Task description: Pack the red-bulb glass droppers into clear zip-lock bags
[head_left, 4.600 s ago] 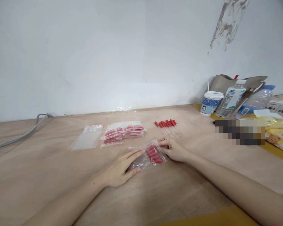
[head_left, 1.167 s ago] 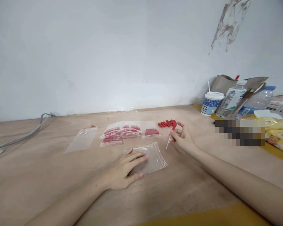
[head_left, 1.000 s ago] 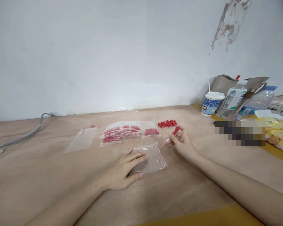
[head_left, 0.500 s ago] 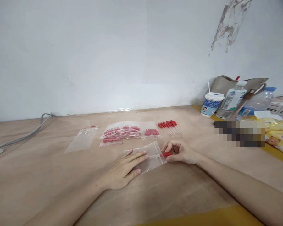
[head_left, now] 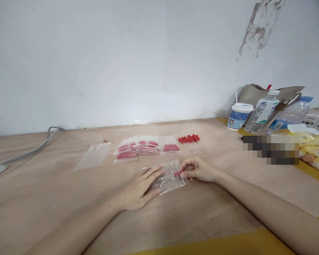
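Note:
A clear zip bag (head_left: pixel 168 186) lies flat on the table in front of me. My left hand (head_left: pixel 140 189) rests on its left part with fingers outstretched. At the bag's right-hand mouth, my right hand (head_left: pixel 195 169) pinches the end of a red-bulbed dropper (head_left: pixel 177 174). Its bulb is now mostly within the bag, and the thin tube points left. Behind my right hand lie several loose droppers (head_left: pixel 189 139) with red bulbs and clear tubes. Filled zip bags (head_left: pixel 135 147) form an overlapping pile behind my left hand, with another filled bag (head_left: pixel 171 147) beside them.
Flat clear bags (head_left: pixel 94 156) lie at the left, near a grey cable (head_left: pixel 34 150). Along the right stand a lidded paper cup (head_left: pixel 239 117), a plastic bottle (head_left: pixel 263 111) and a yellow patterned pack (head_left: pixel 313 152). A wall (head_left: pixel 122 63) borders the table's back.
My right hand has moved left, pushing the dropper further into the bag. The bag's film has wrinkled. My left hand stays flat on it.

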The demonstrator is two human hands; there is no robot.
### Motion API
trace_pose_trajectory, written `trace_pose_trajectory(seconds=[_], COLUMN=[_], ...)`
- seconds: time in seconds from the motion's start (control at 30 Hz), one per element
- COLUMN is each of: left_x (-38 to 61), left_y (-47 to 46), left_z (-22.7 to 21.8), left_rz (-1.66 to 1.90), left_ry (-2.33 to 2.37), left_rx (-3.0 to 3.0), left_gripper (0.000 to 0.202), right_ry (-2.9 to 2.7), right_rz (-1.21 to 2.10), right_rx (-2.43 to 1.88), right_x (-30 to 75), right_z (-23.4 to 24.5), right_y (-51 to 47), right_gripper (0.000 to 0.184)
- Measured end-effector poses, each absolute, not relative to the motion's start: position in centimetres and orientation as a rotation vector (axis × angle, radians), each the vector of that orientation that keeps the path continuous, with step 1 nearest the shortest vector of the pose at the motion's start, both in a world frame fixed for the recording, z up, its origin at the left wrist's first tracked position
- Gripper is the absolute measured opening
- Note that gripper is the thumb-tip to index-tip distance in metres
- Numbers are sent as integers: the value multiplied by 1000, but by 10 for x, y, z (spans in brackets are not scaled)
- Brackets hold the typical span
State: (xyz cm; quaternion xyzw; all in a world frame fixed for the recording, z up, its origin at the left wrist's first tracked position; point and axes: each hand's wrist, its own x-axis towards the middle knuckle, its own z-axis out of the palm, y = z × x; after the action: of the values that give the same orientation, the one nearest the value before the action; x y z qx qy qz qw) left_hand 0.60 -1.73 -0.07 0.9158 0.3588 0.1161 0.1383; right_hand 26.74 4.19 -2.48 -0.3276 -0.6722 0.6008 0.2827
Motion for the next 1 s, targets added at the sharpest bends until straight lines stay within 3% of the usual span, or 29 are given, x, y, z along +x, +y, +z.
trace_pose_trajectory(seconds=[0.17,0.53,0.67,0.8,1.0], left_x=[7,9,10,9,9], left_y=[-17,-16,-19,-19,-17], left_z=[-2,-1,4,5,7], left_rz=[411,453,502,515,534], left_ry=[981,1020,1019,1032,944], left_rx=[2607,2704,2662,2608,2584], left_gripper=[44,38,39,24,15], right_ry=[-1927,-1871,-1884,-1873,-1852], right_rz=[1409,1468,916,235,-38], right_rx=[-782,-981,-1230,-1573,-1902], right_x=[257,263,277,288,266], right_z=[-24,-16,-15,-8,-4], right_y=[34,28,48,79,111], right_gripper=[23,32,21,14,21])
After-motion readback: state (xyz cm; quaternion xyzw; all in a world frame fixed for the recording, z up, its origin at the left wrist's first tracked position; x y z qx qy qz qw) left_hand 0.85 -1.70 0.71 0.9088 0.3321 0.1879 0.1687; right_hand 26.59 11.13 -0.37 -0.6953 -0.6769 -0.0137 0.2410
